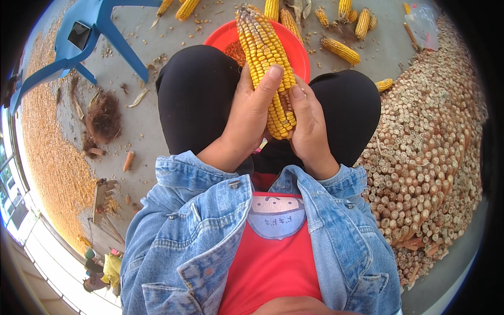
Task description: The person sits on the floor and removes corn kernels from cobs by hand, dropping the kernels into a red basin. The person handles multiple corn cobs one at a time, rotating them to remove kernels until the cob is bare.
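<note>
Both of my hands grip one dried yellow ear of corn point(262, 55) between my knees, its darker, discoloured end pointing away from me. My left hand point(252, 106) has its thumb laid across the kernels on the ear's left side. On the right side, my right hand point(309, 118) presses its thumb near a gap in the kernel rows, where some cob shows. Beyond and below the ear is a red plastic basin point(301, 59) on the floor, with loose reddish-orange kernels point(235, 53) in it. The ear and my knees hide much of the basin.
Unshelled ears point(340, 51) lie beyond the basin. A large stack of bare cobs point(425, 157) rises at right, near a clear plastic bag point(423, 25). At left are a blue plastic stool point(104, 23) with a phone point(79, 35), a clump of corn silk point(103, 118) and spread kernels point(51, 157).
</note>
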